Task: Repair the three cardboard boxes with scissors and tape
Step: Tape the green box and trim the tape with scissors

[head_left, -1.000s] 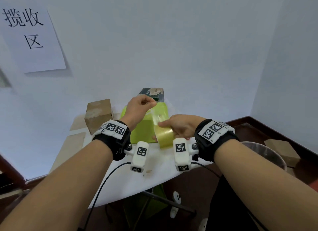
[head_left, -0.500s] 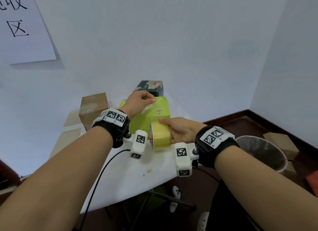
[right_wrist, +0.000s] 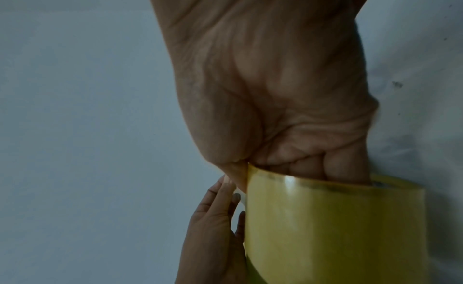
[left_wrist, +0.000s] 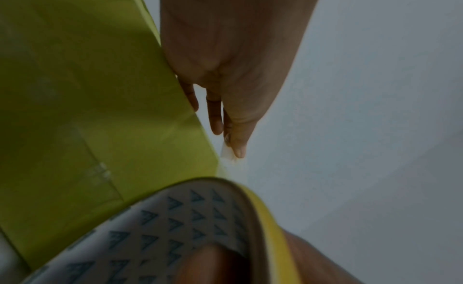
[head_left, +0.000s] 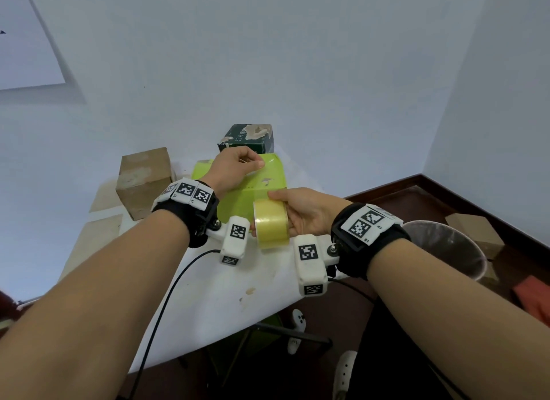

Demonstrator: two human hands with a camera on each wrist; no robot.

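Note:
My right hand [head_left: 300,212] grips a roll of yellowish clear tape [head_left: 271,222], fingers hooked into its core [right_wrist: 333,169], thumb on top. A clear strip of tape [head_left: 269,180] runs from the roll to my left hand [head_left: 238,169], which pinches its free end [left_wrist: 229,151] between thumb and forefinger. The strip hangs over a lime-green box [head_left: 238,203] on the white table [head_left: 208,295]. A brown cardboard box [head_left: 143,182] stands to the left. A dark green printed box [head_left: 247,137] sits behind by the wall. No scissors show.
A flat cardboard sheet [head_left: 95,239] lies along the table's left side. A lined bin [head_left: 446,247] stands on the floor at right, with another cardboard box [head_left: 476,230] beyond it. A cable [head_left: 166,295] trails from my left wrist over the table's front edge.
My right hand has drawn the roll back toward me, away from the left hand. The strip between them has grown longer. The head view has tilted, shifting the wall sign up and left.

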